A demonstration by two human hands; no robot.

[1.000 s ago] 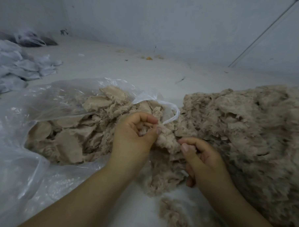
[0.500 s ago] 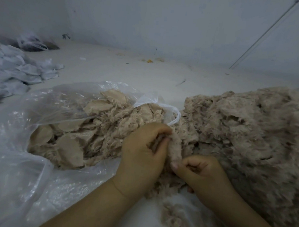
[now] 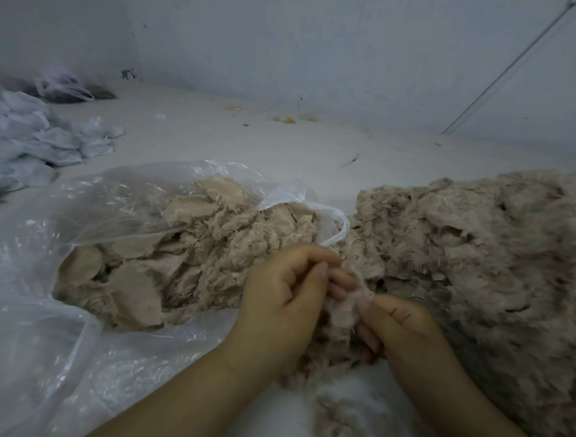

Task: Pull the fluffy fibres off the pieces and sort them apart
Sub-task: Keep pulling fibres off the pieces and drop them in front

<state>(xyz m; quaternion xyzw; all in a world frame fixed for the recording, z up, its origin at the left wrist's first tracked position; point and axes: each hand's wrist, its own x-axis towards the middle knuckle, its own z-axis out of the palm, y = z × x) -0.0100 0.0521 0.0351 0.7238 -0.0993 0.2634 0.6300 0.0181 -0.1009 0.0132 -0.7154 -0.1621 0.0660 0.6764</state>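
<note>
A small beige fluffy piece (image 3: 343,311) sits between both hands at the centre of the view. My left hand (image 3: 283,297) grips its upper left side with curled fingers. My right hand (image 3: 397,329) pinches its right edge between thumb and fingers. A clear plastic bag (image 3: 92,209) on the left lies open and holds several beige pieces (image 3: 186,260) with smooth woven backs. A large heap of loose beige fluffy fibres (image 3: 483,260) fills the right side. More loose fibre (image 3: 341,409) lies on the surface below the hands.
The white work surface (image 3: 250,140) runs back to a pale wall. A pile of white fabric pieces (image 3: 29,144) lies at the far left, with a dark filled bag (image 3: 68,88) behind it. Small scraps (image 3: 287,120) dot the back. A thin rod (image 3: 507,67) leans at right.
Both hands have drawn closer together and lower, towards me. The piece went from being held high by the left hand to being pinched between both hands.
</note>
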